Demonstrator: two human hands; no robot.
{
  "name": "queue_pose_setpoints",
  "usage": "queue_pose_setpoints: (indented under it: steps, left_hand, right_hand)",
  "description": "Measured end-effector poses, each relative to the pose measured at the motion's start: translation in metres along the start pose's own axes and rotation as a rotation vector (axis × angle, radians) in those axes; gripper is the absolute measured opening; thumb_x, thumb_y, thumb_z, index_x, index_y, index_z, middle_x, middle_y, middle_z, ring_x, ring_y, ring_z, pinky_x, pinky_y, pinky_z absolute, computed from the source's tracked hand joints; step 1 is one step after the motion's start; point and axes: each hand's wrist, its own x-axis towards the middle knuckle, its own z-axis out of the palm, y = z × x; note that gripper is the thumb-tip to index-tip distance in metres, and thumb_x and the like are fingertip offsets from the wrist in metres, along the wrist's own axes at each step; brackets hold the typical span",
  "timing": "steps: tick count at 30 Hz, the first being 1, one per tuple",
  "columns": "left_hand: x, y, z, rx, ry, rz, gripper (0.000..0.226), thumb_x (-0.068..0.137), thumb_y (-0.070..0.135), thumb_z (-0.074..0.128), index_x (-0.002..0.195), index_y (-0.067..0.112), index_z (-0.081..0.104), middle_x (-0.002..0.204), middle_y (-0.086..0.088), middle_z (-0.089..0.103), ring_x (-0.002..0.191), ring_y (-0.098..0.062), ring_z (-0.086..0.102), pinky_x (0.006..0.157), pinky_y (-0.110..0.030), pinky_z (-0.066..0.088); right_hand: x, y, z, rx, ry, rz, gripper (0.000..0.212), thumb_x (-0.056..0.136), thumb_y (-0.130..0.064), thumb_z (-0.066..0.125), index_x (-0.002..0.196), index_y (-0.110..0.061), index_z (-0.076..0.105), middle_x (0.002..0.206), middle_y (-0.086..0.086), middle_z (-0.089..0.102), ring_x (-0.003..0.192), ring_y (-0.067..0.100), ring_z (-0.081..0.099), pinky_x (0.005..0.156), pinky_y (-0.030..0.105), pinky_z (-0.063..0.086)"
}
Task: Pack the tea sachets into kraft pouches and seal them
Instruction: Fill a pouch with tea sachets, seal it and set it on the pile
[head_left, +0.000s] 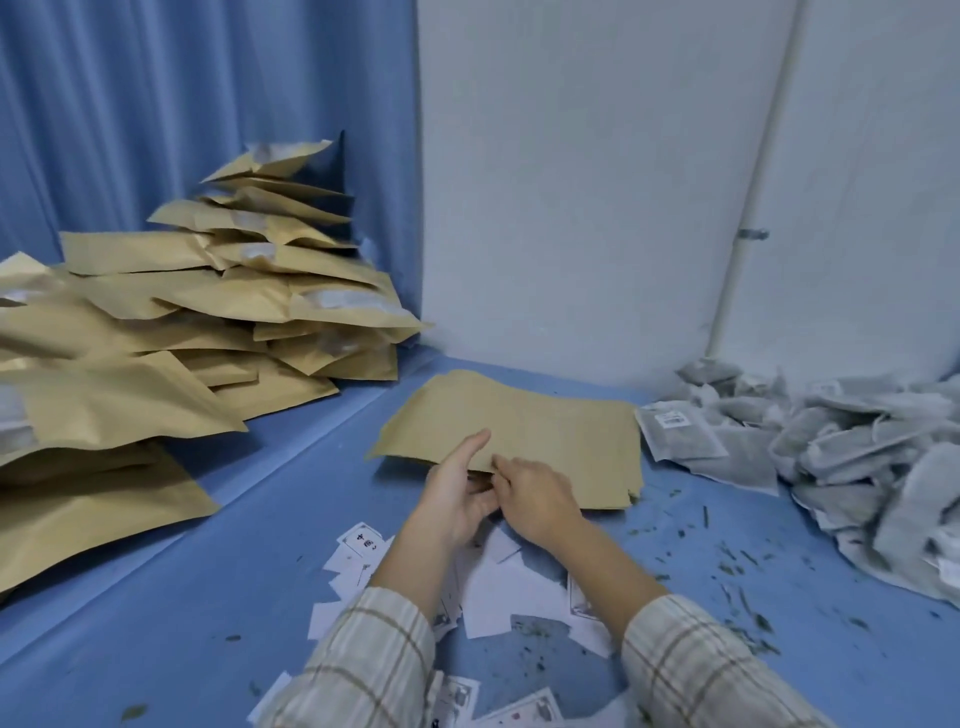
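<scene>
A stack of flat kraft pouches (524, 426) lies on the blue table in front of me. My left hand (457, 488) pinches the near edge of the top pouch, thumb on top and fingers beneath. My right hand (535, 496) grips the same edge right beside it, fingers curled at the pouch's rim. A heap of grey-white tea sachets (852, 467) lies at the right, with one labelled sachet (680, 431) next to the pouch stack.
A tall pile of filled kraft pouches (208, 312) covers the left side against the blue curtain. White paper labels (493, 587) lie scattered under my forearms. Loose tea bits (737, 571) dot the table on the right. A white wall and pipe stand behind.
</scene>
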Motion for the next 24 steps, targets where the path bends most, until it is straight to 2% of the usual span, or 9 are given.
queue_pose_setpoints:
  steps: [4,8,11,13,16,18,21,23,24]
  left_hand:
    - [-0.007,-0.006,-0.004,-0.017,0.012,0.011,0.028,0.091,0.011,0.06,0.115,-0.003,0.054,0.116,-0.025,0.053,0.116,-0.043,0.052,0.098,-0.054,0.045]
    - [-0.009,-0.004,-0.003,-0.047,-0.031,0.009,0.036,0.087,0.018,0.066,0.117,0.001,0.056,0.118,-0.027,0.053,0.116,-0.044,0.054,0.101,-0.055,0.042]
    - [-0.008,0.001,0.001,-0.098,-0.16,0.024,0.049,0.082,0.034,0.068,0.12,0.004,0.059,0.12,-0.023,0.061,0.12,-0.036,0.055,0.105,-0.051,0.04]
    - [-0.01,0.003,0.005,-0.066,-0.207,0.05,0.061,0.075,0.043,0.069,0.122,0.005,0.059,0.12,-0.017,0.064,0.119,-0.033,0.056,0.101,-0.047,0.044]
    - [-0.018,0.006,0.012,0.126,-0.165,0.064,0.058,0.066,0.05,0.075,0.112,0.016,0.065,0.114,-0.012,0.066,0.109,-0.033,0.061,0.093,-0.049,0.048]
    - [-0.024,0.008,0.017,0.154,-0.129,0.074,0.053,0.075,0.048,0.071,0.115,0.015,0.062,0.117,-0.014,0.063,0.104,-0.031,0.064,0.086,-0.047,0.053]
    - [-0.034,0.016,0.023,0.001,-0.012,0.164,0.028,0.098,0.019,0.05,0.116,-0.001,0.054,0.116,-0.023,0.061,0.096,-0.035,0.065,0.077,-0.046,0.055]
    - [-0.043,0.021,0.026,0.025,0.086,0.279,0.016,0.099,0.003,0.04,0.105,0.0,0.054,0.1,-0.017,0.062,0.081,-0.029,0.062,0.072,-0.043,0.051]
    - [-0.048,0.022,0.027,0.103,0.135,0.353,0.016,0.098,-0.001,0.038,0.1,0.003,0.053,0.093,-0.013,0.06,0.077,-0.026,0.059,0.07,-0.039,0.049]
  right_hand:
    - [0.013,-0.004,-0.014,-0.128,0.029,0.014,0.033,0.09,-0.012,0.045,0.123,-0.015,0.051,0.113,0.008,0.062,0.105,0.028,0.057,0.083,0.034,0.044]
    - [0.015,-0.016,-0.027,-0.161,0.26,0.022,0.035,0.086,-0.012,0.055,0.12,-0.018,0.056,0.098,0.004,0.065,0.089,0.023,0.062,0.062,0.024,0.039]
    - [0.002,-0.024,-0.04,-0.09,0.598,-0.055,0.044,0.045,-0.003,0.085,0.087,-0.014,0.075,0.059,0.002,0.063,0.049,0.021,0.06,0.039,0.017,0.04]
    - [-0.007,-0.027,-0.046,-0.005,0.744,-0.109,0.047,0.037,0.005,0.087,0.08,-0.011,0.076,0.057,0.004,0.063,0.046,0.021,0.06,0.036,0.018,0.044]
    - [-0.015,-0.026,-0.052,0.062,0.826,-0.136,0.045,0.04,0.011,0.085,0.08,-0.009,0.076,0.062,0.007,0.066,0.051,0.022,0.063,0.039,0.02,0.047]
    - [-0.024,-0.025,-0.051,0.048,0.856,-0.191,0.042,0.043,0.011,0.084,0.08,-0.007,0.076,0.066,0.008,0.068,0.057,0.021,0.066,0.042,0.021,0.051]
    - [-0.036,-0.027,-0.047,0.03,0.865,-0.329,0.03,0.057,0.007,0.072,0.085,-0.003,0.075,0.079,0.01,0.072,0.072,0.024,0.071,0.062,0.035,0.059]
    - [-0.043,-0.031,-0.048,0.116,0.721,-0.379,0.032,0.068,0.009,0.065,0.096,-0.003,0.073,0.095,0.009,0.072,0.088,0.024,0.069,0.079,0.041,0.056]
    - [-0.047,-0.033,-0.051,0.217,0.568,-0.36,0.036,0.077,0.008,0.06,0.109,-0.005,0.069,0.109,0.006,0.069,0.101,0.021,0.065,0.089,0.036,0.052]
